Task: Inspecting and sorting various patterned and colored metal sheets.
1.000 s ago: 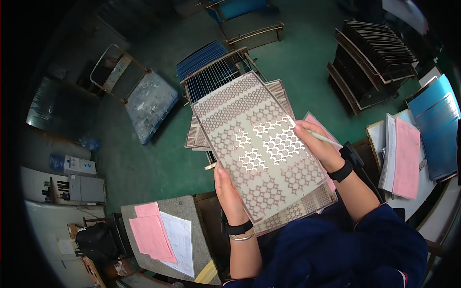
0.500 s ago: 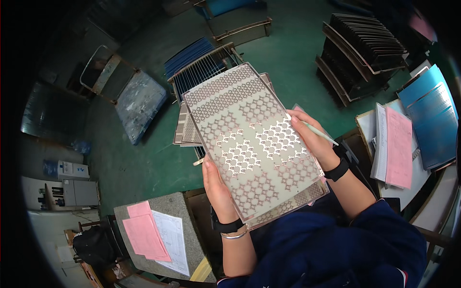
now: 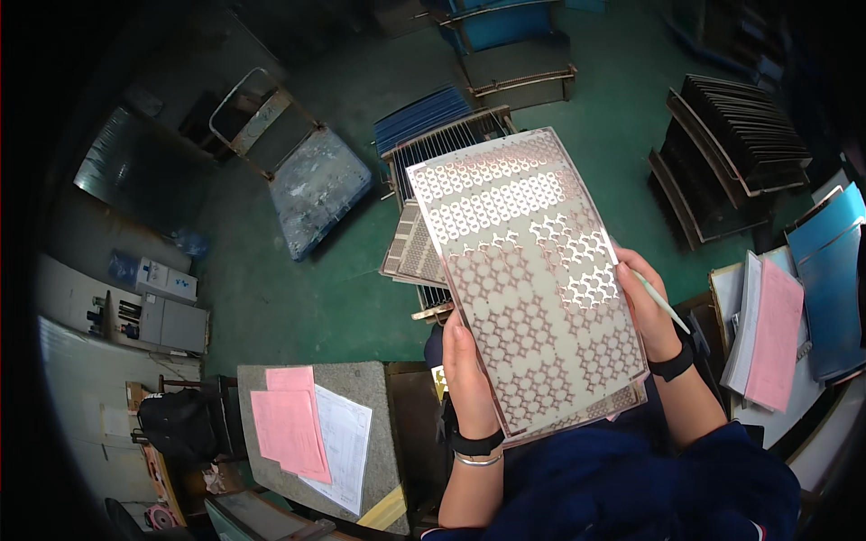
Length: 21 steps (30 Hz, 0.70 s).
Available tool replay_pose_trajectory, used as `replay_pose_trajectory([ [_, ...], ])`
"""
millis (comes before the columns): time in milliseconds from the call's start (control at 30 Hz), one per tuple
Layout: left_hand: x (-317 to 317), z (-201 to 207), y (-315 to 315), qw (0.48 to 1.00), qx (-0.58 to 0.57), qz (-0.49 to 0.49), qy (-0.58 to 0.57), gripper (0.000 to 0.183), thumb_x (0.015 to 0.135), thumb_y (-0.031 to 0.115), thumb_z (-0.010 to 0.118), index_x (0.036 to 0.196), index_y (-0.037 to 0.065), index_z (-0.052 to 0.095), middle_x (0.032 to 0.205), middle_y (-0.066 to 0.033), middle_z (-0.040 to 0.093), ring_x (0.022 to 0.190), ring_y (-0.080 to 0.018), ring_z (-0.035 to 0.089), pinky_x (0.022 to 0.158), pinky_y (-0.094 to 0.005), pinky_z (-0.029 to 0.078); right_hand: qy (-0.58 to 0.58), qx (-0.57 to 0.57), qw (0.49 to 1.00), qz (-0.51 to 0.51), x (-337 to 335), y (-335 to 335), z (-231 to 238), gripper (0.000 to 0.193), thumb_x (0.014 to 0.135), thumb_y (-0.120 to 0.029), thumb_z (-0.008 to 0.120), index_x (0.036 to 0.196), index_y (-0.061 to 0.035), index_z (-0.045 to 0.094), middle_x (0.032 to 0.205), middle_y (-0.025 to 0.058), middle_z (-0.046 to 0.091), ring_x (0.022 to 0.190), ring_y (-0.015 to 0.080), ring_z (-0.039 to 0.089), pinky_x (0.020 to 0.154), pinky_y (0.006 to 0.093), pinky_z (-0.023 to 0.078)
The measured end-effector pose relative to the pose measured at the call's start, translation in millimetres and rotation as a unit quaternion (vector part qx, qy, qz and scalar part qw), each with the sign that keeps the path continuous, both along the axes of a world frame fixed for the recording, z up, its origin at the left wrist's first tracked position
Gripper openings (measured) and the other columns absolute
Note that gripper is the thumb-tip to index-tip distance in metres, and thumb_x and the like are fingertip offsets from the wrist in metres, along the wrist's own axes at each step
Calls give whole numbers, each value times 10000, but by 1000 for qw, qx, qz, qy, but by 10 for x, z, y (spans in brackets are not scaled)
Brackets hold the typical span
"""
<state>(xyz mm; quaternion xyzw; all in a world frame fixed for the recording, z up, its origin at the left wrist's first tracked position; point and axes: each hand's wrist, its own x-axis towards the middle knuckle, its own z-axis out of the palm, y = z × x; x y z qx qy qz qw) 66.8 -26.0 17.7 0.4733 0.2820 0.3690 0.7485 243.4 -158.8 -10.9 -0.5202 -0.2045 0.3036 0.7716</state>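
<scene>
A large pale circuit board panel (image 3: 532,298) with rows of shiny copper-coloured ring and lattice patterns is tilted up in front of me. My left hand (image 3: 472,383) grips its left edge, thumb on the face. On the opposite edge, my right hand (image 3: 649,316) is closed around the panel's side. A slim pale green pen-like stick (image 3: 661,299) also sits in the right hand, pointing down toward the wrist. Part of another patterned panel (image 3: 622,398) shows under the near edge. Behind the held panel, more patterned panels (image 3: 417,245) lie on a slotted rack (image 3: 451,137).
Left of me, a grey table (image 3: 379,433) bears pink sheets (image 3: 290,428) and white paper. A flat trolley (image 3: 322,189) stands on the green floor at far left. Stacked dark racks (image 3: 735,149) stand far right. Nearer right are pink papers (image 3: 776,334) and blue sheets (image 3: 834,279).
The view has turned left, so surroundings sit further right. The panel's tilt has changed, and the bright glare has moved to its far rows and right side. Both hands keep their grip.
</scene>
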Motion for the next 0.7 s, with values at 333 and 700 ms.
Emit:
replay_pose_trajectory([
  [333, -85, 43, -68, 999, 37, 13, -12, 423, 1012, 284, 359, 1288, -31, 423, 1250, -106, 520, 1125, -157, 492, 973, -299, 367, 2, 34, 999, -2, -38, -67, 79, 289, 945, -174, 508, 1150, 28, 523, 1064, 66, 593, 965, 97, 550, 848, 234, 427],
  [700, 4, -59, -34, 999, 42, 14, 6, 432, 1009, 271, 352, 1298, -47, 386, 1265, -129, 486, 1140, -183, 475, 986, -312, 347, -53, -25, 998, -2, 2, -204, 232, 321, 949, -212, 502, 1174, 16, 516, 1087, 77, 604, 993, 120, 551, 873, 255, 426],
])
